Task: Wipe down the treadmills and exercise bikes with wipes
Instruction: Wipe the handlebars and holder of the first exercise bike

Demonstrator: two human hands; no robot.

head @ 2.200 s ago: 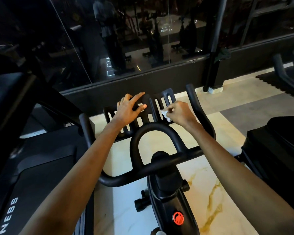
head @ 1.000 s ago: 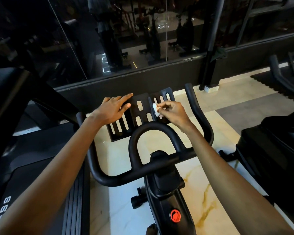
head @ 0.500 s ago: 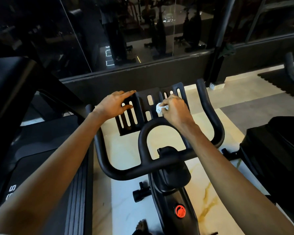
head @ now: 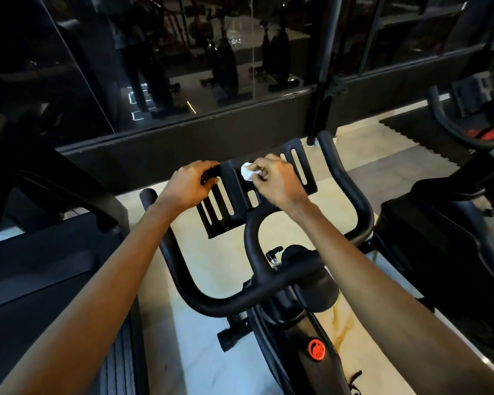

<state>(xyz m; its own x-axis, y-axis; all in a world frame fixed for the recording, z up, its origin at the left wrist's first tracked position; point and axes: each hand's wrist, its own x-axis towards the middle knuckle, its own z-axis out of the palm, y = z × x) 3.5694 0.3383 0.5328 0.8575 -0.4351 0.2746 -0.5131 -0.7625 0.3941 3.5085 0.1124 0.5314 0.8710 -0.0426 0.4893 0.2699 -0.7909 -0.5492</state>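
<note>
Your right hand pinches the balled wipe tight against the slotted device tray, just beside your left hand, which grips its top edge. The wad may snag a slot and drop.

Ahead of me: one dark glass wall, reflecting dim shapes and a standing figure. Below it: one black low wall, running the width of my view. One black upright post, with a dark green cloth hanging on it. Underfoot: pale marble floor, with yellow veining to my right; one grey floor strip; beyond it, one black mat with a toothed edge.
</note>
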